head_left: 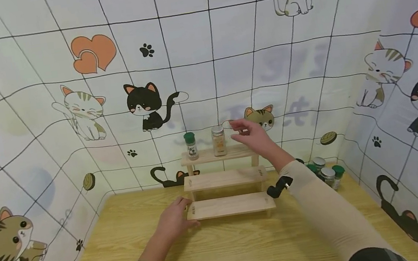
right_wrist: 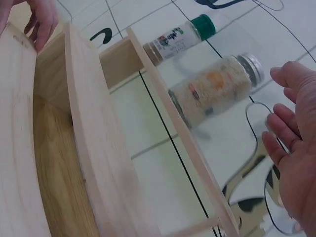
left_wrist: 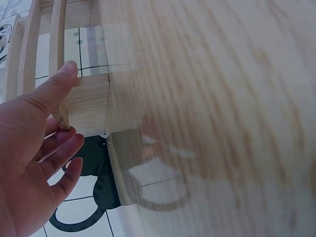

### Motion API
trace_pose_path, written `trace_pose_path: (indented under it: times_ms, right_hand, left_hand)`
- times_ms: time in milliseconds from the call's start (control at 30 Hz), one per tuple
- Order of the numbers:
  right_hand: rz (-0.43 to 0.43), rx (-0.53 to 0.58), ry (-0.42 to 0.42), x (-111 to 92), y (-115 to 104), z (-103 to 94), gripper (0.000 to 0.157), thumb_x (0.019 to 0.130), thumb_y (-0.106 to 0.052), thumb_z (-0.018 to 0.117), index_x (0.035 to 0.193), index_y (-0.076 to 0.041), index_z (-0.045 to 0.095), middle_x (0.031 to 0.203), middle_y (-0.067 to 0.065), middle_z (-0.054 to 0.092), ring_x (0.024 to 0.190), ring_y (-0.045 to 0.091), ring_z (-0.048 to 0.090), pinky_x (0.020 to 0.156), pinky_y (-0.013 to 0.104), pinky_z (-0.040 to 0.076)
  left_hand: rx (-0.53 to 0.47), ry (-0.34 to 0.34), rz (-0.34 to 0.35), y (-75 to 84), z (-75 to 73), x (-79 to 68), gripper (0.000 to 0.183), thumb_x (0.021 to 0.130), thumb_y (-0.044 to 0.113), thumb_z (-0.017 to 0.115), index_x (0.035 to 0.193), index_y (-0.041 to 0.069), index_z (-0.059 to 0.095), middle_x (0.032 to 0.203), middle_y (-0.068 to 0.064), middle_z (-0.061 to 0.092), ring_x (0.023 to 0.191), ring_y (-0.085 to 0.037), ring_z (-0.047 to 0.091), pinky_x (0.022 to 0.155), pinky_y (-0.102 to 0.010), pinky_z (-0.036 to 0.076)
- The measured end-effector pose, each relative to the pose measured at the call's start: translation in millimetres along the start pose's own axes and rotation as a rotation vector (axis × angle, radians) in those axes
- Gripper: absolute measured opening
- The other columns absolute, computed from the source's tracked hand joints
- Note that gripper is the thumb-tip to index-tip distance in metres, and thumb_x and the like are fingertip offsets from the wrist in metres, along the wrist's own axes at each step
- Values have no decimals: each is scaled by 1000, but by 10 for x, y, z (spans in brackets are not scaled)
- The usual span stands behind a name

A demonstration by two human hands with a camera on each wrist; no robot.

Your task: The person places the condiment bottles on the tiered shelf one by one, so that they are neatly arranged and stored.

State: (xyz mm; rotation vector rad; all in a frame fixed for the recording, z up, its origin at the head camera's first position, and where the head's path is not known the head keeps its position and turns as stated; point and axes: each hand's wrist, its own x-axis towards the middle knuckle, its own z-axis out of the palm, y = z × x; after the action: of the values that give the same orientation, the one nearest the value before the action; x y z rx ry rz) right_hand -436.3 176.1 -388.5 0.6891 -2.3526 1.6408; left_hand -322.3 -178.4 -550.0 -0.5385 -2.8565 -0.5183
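Note:
A three-step wooden rack (head_left: 225, 178) stands on the table. My left hand (head_left: 173, 218) holds the left end of its lowest step, thumb on top and fingertips at the underside in the left wrist view. On the top step are a green-capped spice bottle (head_left: 191, 146) and, to its right, a glass jar (head_left: 219, 141) with a silver lid and pale grains inside. Just right of that jar is my right hand (head_left: 251, 135), fingers loosely bent and holding nothing. The right wrist view shows a gap between its fingertips and the silver lid (right_wrist: 252, 70).
Several more spice jars (head_left: 327, 174), some green-capped and some silver-lidded, stand at the table's right, partly behind the right sleeve. A cat-patterned sheet (head_left: 194, 83) rises close behind the rack and along both sides of the wood-grain table (head_left: 227, 254).

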Motion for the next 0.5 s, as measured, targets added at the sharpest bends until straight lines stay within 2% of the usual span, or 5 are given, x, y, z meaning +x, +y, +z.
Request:
trace_pose_path:
  times_ms: [133,267,367,500]
  right_hand:
    - [44,-36,3,-214,59,-258,53,108,-21,76,156,-6,60,152,20,60,138,41,58,113,57,49]
    - [49,-100,9,-406,93,-486,52,109,-21,75,156,-4,59,152,22,59,139,42,57,114,58,48]
    - [46,-141,6,-532,95,-608,51,109,-21,75,154,-3,60,150,23,60,137,44,57,112,59,49]
    - [34,-199,-28,-676,104,-713,51,109,-22,75,154,-2,59,149,21,59,138,46,55,112,58,49]
  left_hand:
    - [9,-1,-2,8,17,14,77,75,44,104,136,8,71,121,-7,66,99,-26,71,86,-49,62]
    - [-2,2,10,23,16,26,77,76,43,104,136,7,72,121,-8,67,100,-29,71,88,-51,61]
    - [-10,6,19,27,15,26,77,76,43,104,136,6,71,122,-9,67,100,-30,71,88,-53,62]
    - [-14,11,-3,12,17,14,78,75,43,104,136,8,72,123,-7,67,102,-30,72,88,-52,62]
